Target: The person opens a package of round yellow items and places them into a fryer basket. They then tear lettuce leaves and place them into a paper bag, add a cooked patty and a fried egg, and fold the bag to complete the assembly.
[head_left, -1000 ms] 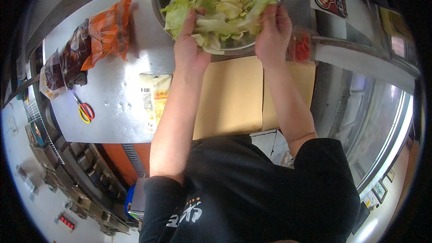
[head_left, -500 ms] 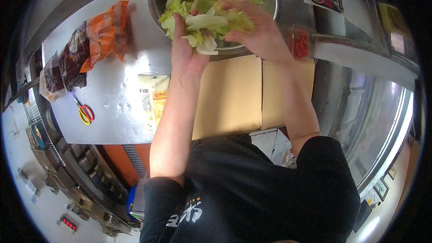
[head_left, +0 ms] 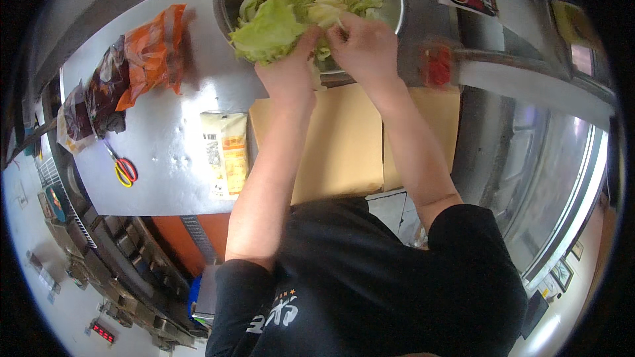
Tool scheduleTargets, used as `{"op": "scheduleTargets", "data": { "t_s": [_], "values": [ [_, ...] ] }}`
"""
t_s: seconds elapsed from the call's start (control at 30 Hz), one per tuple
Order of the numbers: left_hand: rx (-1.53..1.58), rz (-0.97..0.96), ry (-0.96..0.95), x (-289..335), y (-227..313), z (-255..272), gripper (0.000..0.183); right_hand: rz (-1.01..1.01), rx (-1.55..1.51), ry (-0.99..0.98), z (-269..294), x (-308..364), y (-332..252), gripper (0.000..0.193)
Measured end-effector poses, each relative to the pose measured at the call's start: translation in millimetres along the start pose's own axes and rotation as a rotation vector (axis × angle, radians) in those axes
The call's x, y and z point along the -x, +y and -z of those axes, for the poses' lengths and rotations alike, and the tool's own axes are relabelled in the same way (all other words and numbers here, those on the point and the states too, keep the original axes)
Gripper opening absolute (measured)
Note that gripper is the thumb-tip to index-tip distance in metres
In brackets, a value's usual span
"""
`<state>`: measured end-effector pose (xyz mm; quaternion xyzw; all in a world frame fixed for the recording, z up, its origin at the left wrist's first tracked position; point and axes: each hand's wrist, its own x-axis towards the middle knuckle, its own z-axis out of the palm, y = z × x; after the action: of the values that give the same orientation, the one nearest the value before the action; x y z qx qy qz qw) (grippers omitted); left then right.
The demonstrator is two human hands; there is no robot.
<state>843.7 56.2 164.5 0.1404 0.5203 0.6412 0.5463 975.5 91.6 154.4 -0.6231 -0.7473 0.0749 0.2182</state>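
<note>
On the steel worktop [head_left: 178, 139], from left, lay red-and-yellow scissors [head_left: 124, 170], dark and orange snack bags [head_left: 126, 79] and a pale packet [head_left: 226, 152] beside the tan cutting board [head_left: 337, 139]. The lettuce [head_left: 291, 13] sat heaped in the metal bowl [head_left: 390, 0] straight ahead of both hands, at the board's far edge. The left hand [head_left: 289, 69] was closed on a big leaf at the near rim; the right hand [head_left: 364, 46], touching it, pinched the same clump.

Both bare forearms reach far, the left hand [head_left: 288, 73] and right hand [head_left: 362, 46] close together, each grip curled shut, knuckles nearly touching.
</note>
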Motion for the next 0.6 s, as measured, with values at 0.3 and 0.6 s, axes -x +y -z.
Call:
{"op": "scheduleTargets", "data": {
  "t_s": [0.3,0.6],
  "values": [
    [0.083,0.138,-0.059,-35,17,18,0.047,-0.641,-0.794,0.082,16,-18,71,0.027],
    [0.021,0.279,-0.264,-30,40,75,0.03,-0.768,-1.847,-0.15,42,46,54,0.027]
  ]
}}
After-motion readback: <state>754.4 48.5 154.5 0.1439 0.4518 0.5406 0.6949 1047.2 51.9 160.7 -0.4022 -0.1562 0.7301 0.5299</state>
